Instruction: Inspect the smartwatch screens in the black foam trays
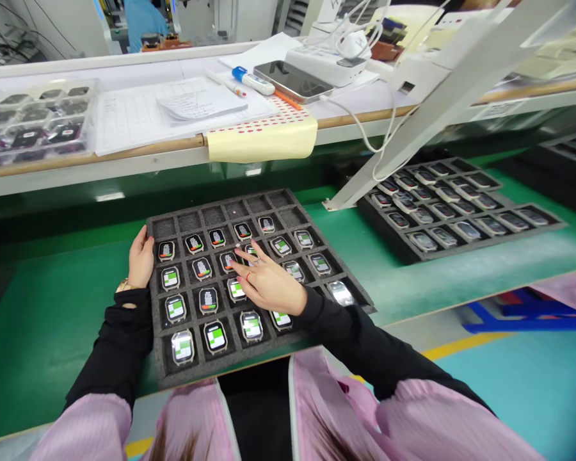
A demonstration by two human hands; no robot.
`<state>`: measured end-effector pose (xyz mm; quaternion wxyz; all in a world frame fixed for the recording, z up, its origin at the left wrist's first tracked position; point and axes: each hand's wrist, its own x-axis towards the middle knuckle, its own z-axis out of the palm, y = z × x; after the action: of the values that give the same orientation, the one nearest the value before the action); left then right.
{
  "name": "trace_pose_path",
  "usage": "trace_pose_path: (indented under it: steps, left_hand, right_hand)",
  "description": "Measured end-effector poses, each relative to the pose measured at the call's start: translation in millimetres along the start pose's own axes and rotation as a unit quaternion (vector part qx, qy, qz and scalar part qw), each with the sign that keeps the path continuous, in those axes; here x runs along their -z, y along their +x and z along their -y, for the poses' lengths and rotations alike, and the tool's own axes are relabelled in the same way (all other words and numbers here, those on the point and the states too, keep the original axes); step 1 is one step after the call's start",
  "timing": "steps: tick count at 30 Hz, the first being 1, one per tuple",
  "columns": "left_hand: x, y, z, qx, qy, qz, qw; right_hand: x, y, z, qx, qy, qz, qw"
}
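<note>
A dark grey foam tray (pixel 188 222) lies at a slant on the green work surface, most of its compartments filled with smartwatch bodies (pixel 216 336). Some lit screens show green and white blocks, others white text with an orange or red bar. The back row holds no watches. At the tray's left edge, my left hand (pixel 140 259) grips the rim with its fingers closed. My right hand (pixel 271 282) is over the middle of the tray, fingers spread, fingertips at the watches there. It hides several of them, and whether the fingertips press a screen is unclear.
Another foam tray of watches (pixel 441 235) lies to the right, behind a slanted white post (pixel 413 128). A raised shelf carries papers (pixel 139 118), a phone (pixel 295 80), a blue-capped marker (pixel 253 81) and a clear plastic tray (pixel 33 121). A white cable (pixel 365 134) hangs down.
</note>
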<state>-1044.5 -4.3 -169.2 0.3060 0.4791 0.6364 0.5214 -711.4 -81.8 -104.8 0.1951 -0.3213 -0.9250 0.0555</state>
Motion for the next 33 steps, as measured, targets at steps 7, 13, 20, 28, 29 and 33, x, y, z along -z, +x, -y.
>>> trace_pose_path:
  steps: [7,13,20,28,29,33]
  left_hand:
    - [0.7,3,11,-0.005,-0.016,0.004,1.000]
    - [-0.2,2,11,-0.017,-0.028,0.013,0.999]
    - [-2.5,-1,5,-0.015,-0.025,0.007,1.000]
    - [-1.1,-1,6,-0.011,-0.019,0.007,1.000]
    - [-1.1,-1,6,-0.010,-0.020,0.007,1.000]
    - [-2.0,0,7,-0.002,-0.025,0.010,1.000]
  right_hand:
    - [3,10,11,0.020,0.022,0.002,1.000]
    - [-7,27,27,0.053,0.047,0.024,0.997]
    - [-26,33,27,0.055,0.050,0.040,0.996]
    - [-17,19,31,0.068,0.147,0.006,0.987]
    - [-15,16,33,0.069,0.155,0.010,0.985]
    - [-12,5,41,0.069,0.180,-0.006,0.981]
